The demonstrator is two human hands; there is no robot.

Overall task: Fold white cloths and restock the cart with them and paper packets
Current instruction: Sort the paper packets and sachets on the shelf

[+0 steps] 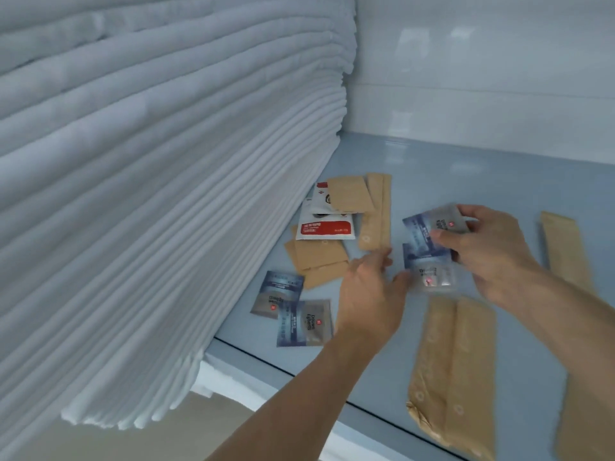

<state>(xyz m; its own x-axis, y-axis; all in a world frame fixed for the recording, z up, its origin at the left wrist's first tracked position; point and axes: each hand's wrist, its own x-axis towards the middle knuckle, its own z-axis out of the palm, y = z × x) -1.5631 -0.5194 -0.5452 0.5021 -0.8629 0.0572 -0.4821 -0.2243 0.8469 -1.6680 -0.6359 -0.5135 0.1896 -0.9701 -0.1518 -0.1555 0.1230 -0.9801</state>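
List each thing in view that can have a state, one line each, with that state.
Stack of white cloths: folded, piled high on the shelf.
Right hand: fingers pinching two blue packets.
Left hand: fingers relaxed, touching the lower held packet.
Blue packets on shelf: two, flat, overlapping.
Red-and-white packets: flat, partly covered.
Brown paper packets: lying flat.

white cloths [149, 194], tan packets [452, 367], pale-blue shelf [466, 181]

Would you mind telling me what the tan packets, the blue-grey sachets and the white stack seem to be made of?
Tan packets: likely kraft paper, matte, with creases and crumpled ends.
Blue-grey sachets: probably plastic or foil film, glossy printed faces; the right hand holds two, the left hand touching one.
White stack: woven cloth, soft rounded folded edges.
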